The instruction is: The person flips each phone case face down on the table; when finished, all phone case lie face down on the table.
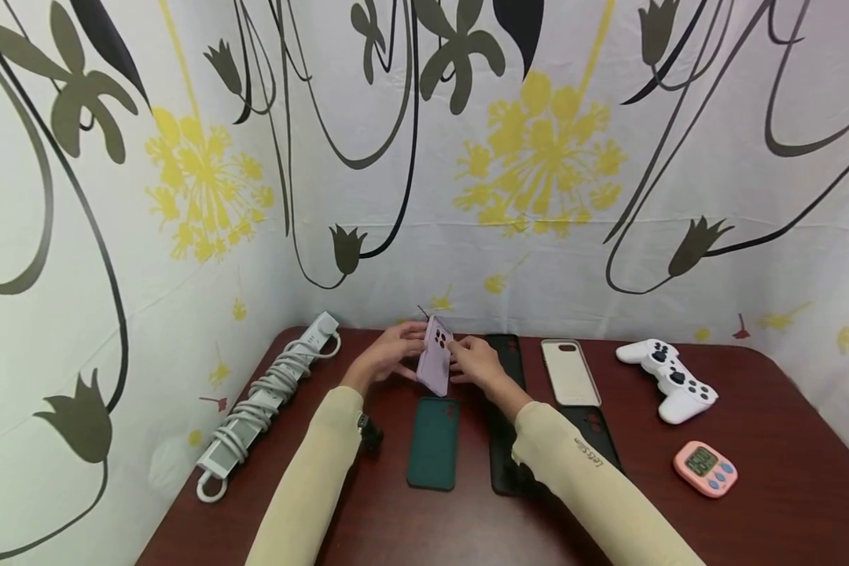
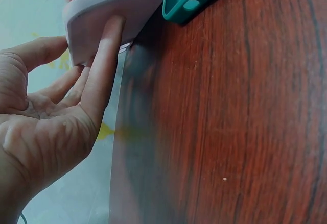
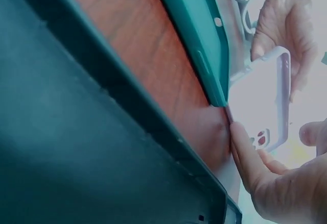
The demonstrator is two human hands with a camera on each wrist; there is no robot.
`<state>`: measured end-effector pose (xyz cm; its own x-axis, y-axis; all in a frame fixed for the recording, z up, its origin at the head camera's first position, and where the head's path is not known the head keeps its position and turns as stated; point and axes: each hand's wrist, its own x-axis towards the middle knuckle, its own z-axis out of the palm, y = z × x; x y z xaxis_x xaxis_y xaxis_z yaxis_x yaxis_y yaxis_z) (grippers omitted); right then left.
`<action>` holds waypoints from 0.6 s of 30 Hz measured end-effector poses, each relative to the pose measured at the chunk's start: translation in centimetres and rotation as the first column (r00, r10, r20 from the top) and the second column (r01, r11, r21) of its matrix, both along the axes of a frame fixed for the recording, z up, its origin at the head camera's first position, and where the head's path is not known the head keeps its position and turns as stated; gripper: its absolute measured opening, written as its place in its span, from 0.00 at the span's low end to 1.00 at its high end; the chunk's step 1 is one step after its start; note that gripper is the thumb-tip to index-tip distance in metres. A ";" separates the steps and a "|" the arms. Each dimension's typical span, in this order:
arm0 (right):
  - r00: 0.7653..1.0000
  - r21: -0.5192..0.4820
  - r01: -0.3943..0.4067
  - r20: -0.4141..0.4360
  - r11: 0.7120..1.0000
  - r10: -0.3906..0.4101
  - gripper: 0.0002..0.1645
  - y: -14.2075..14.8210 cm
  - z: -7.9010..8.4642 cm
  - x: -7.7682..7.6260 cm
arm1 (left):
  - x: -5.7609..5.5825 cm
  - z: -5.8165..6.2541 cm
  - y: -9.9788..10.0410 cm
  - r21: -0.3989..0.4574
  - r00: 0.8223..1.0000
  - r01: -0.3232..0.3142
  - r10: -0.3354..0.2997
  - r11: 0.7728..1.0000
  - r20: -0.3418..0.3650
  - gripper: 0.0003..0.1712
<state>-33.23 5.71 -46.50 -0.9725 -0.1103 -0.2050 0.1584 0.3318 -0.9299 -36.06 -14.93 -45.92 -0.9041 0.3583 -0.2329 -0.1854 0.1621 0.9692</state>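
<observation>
A light purple phone case (image 1: pixel 435 360) stands tilted up between both hands, just beyond a teal phone case (image 1: pixel 433 444) that lies on the table. My left hand (image 1: pixel 395 351) holds the purple case by its left side; the left wrist view shows one finger of this hand (image 2: pixel 56 106) stretched along the case's surface (image 2: pixel 92 22). From the right, my right hand (image 1: pixel 477 362) grips the purple case near its camera cutout. In the right wrist view the hollow inner side of the purple case (image 3: pixel 260 99) shows, with fingers of the right hand (image 3: pixel 291 188) at its edge.
A long black case (image 1: pixel 501 440) lies under the right forearm. Right of it are a cream phone case (image 1: pixel 571 373) and another black case (image 1: pixel 594 428). A white game controller (image 1: pixel 668 380) and a pink timer (image 1: pixel 705 469) sit farther right. A cord-wrapped power strip (image 1: pixel 269 401) lines the left edge.
</observation>
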 end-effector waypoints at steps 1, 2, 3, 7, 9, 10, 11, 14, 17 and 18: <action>1.000 -0.012 -0.007 0.011 1.000 0.007 0.29 0.1 0.1 -0.1 | 0.0 0.0 0.0 0.004 1.000 0.006 -0.006 1.000 0.001 0.32; 1.000 -0.021 -0.014 0.021 1.000 0.015 0.30 0.2 0.2 -0.2 | 0.0 0.0 0.1 0.007 1.000 0.013 -0.013 1.000 0.001 0.32; 0.999 -0.027 -0.022 0.030 0.999 0.023 0.31 0.3 0.3 -0.3 | 0.1 0.1 0.2 0.013 1.000 0.020 -0.020 1.000 0.005 0.32; 0.997 -0.029 -0.054 0.051 0.998 0.055 0.34 0.9 0.5 -0.7 | 0.1 0.3 0.9 0.020 0.999 0.047 -0.047 0.999 0.022 0.32; 0.995 -0.039 -0.078 0.061 0.996 0.080 0.37 1.1 0.7 -0.9 | 0.2 0.4 1.1 0.016 0.998 0.052 -0.052 0.999 0.030 0.32; 0.993 -0.047 -0.091 0.066 0.995 0.094 0.39 1.2 0.8 -0.9 | 0.2 0.3 1.2 0.012 0.998 0.053 -0.054 0.999 0.033 0.31; 0.992 -0.055 -0.102 0.071 0.993 0.106 0.40 1.3 0.9 -1.0 | 0.2 0.3 1.3 0.010 0.998 0.057 -0.058 0.998 0.032 0.31; 0.989 -0.086 -0.115 0.084 0.990 0.123 0.43 1.5 1.0 -1.2 | 0.1 0.1 1.6 0.001 0.997 0.075 -0.075 0.997 0.028 0.31; 0.989 -0.081 -0.115 0.084 0.990 0.121 0.43 1.6 0.9 -1.2 | 0.1 0.1 1.9 0.001 0.996 0.090 -0.090 0.996 0.028 0.32; 0.989 -0.072 -0.117 0.079 0.990 0.123 0.43 1.6 1.0 -1.2 | 0.1 0.1 2.0 0.000 0.995 0.091 -0.091 0.996 0.029 0.32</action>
